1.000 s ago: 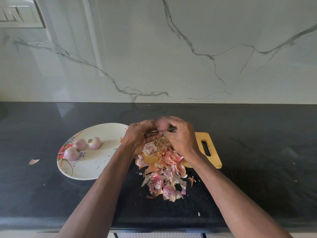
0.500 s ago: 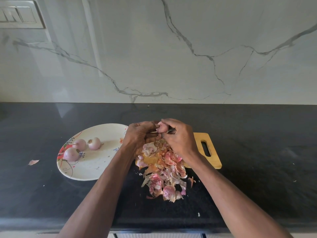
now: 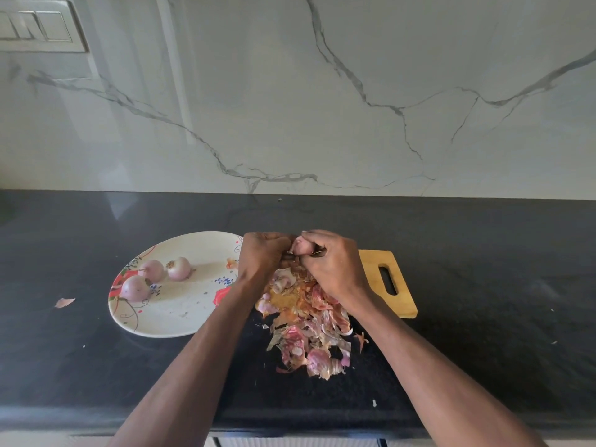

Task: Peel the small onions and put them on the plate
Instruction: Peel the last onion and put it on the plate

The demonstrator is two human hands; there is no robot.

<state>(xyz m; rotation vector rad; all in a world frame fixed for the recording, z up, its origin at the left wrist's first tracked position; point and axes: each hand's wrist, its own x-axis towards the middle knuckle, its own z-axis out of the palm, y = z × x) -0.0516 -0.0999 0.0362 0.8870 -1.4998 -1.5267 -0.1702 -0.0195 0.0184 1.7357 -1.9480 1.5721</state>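
A small pink onion (image 3: pixel 300 245) sits between my two hands above the peel pile. My left hand (image 3: pixel 263 254) grips it from the left with curled fingers. My right hand (image 3: pixel 333 267) curls round a thin dark knife (image 3: pixel 318 252), with its fingertips against the onion; most of the knife is hidden. Three peeled small onions (image 3: pixel 161 276) lie on the left part of the white flowered plate (image 3: pixel 180 314). A heap of pink and orange onion skins (image 3: pixel 306 327) lies under my hands.
A wooden cutting board (image 3: pixel 392 285) with a handle slot lies under the skins, on the black counter (image 3: pixel 483 285). One loose skin (image 3: pixel 64 302) lies left of the plate. The marble wall stands behind; the counter's front edge is near me.
Both hands stay together over the skins, shifting slightly lower and turning the onion a little. The plate and its three onions have not moved.
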